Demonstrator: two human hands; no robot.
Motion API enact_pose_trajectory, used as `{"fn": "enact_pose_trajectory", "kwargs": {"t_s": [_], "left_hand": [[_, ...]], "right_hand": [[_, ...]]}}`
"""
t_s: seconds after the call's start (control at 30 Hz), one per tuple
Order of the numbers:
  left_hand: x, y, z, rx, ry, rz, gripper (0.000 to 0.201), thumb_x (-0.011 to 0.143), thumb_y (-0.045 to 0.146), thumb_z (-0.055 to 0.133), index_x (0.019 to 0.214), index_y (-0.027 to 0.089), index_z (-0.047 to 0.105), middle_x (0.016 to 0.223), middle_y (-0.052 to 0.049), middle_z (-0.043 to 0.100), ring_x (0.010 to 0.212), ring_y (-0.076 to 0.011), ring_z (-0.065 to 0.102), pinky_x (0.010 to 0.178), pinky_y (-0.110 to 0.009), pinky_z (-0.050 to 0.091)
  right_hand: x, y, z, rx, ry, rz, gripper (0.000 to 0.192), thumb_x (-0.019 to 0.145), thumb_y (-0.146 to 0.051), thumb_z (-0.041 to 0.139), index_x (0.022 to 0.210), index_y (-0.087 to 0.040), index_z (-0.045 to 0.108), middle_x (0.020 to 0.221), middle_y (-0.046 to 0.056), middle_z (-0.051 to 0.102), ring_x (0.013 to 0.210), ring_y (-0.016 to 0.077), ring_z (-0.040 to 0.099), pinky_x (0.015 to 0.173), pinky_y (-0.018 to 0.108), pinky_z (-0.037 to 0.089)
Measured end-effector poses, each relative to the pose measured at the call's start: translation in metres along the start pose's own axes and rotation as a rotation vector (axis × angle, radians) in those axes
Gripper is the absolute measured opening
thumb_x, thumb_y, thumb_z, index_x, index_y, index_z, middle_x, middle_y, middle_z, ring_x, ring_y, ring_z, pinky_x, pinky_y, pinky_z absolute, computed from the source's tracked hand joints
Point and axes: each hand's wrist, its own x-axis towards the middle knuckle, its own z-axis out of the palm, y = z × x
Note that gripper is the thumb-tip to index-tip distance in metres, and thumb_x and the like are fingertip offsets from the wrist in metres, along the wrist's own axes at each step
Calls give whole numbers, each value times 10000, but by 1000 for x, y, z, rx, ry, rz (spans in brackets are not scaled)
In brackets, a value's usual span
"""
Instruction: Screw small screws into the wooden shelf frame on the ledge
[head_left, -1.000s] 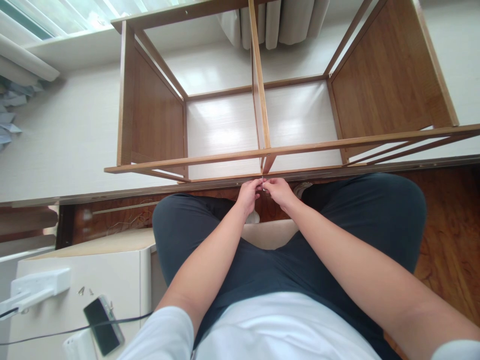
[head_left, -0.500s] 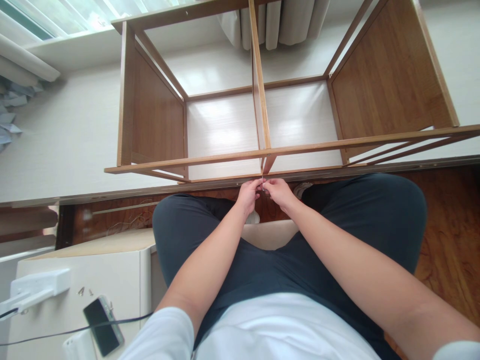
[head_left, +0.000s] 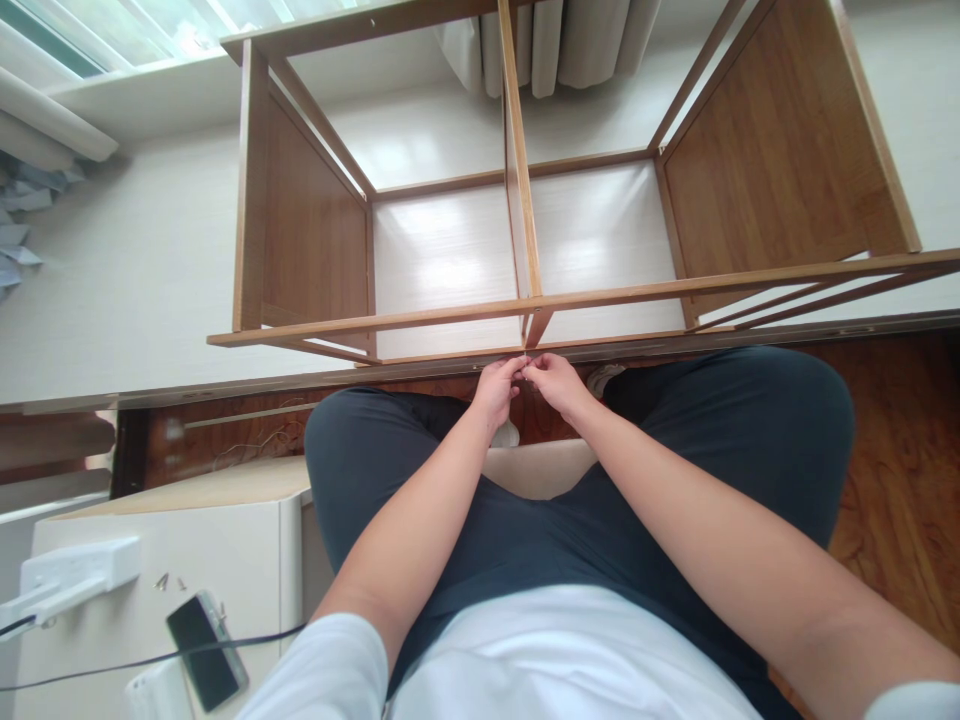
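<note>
Pinching together at the near edge of a wooden shelf frame (head_left: 525,300), the left hand (head_left: 496,388) and the right hand (head_left: 556,382) meet fingertip to fingertip just below the foot of the frame's centre divider (head_left: 517,180). Both hands are curled closed, thumbs and forefingers pressed on something tiny between them; it looks like a small piece of hardware, but it is too small to tell what. That small piece (head_left: 524,369) sits at the very tip of both hands, at 12 o'clock from the person's lap, touching or nearly touching the frame's near bottom rail where the divider comes down.

The divider's long axis runs straight away from the person, from 6 towards 12 o'clock, while the near rail (head_left: 600,296) crosses it from 9 to 3 o'clock. The joint of the two lies directly ahead of the fingertips, and neither hand is clearly nearer: the left comes in from 7 o'clock, the right from 5 o'clock.

At 8 o'clock, well apart from the hands, a white cabinet top (head_left: 225,560) carries a phone (head_left: 207,650), a power strip (head_left: 71,572) and a few loose screws (head_left: 171,581). Dark trousers (head_left: 675,430) fill the foreground over brown wood flooring (head_left: 900,480).
</note>
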Motion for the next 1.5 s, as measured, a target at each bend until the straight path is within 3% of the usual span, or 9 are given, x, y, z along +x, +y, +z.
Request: {"fn": "enact_pose_trajectory", "kwargs": {"t_s": [0.37, 0.63, 1.0, 1.5], "left_hand": [[0, 0, 0, -8, 3, 2, 219, 641, 327, 805, 793, 173, 768, 795, -65, 709, 711, -132, 564, 557, -224, 294], [-1, 2, 1, -15, -2, -10, 235, 627, 322, 813, 791, 162, 760, 748, -56, 692, 655, -120, 555, 549, -233, 305], [1, 0, 1, -19, -17, -9, 225, 637, 333, 823, 731, 160, 714, 697, -42, 664, 597, -105, 527, 545, -248, 304], [1, 0, 1, -42, -24, -2, 248, 640, 353, 820, 732, 170, 680, 652, -12, 626, 587, -108, 519, 551, -254, 322]], "right_hand": [[1, 2, -1, -82, -12, -9, 225, 687, -417, 633, 703, -210, 546, 670, -13, 615, 651, 159, 534, 634, 290, 373], [5, 8, 2, -10, -52, 3, 194, 703, -366, 656, 714, -211, 538, 665, 0, 641, 644, 163, 586, 613, 271, 432], [-4, -8, 3, 112, -52, 82, 138, 730, -234, 669, 709, -203, 537, 703, 20, 673, 608, 139, 607, 583, 249, 458], [-12, -22, 1, 187, -61, 209, 108, 758, -159, 652, 797, -191, 557, 690, 35, 702, 558, 122, 596, 485, 203, 376]]}}
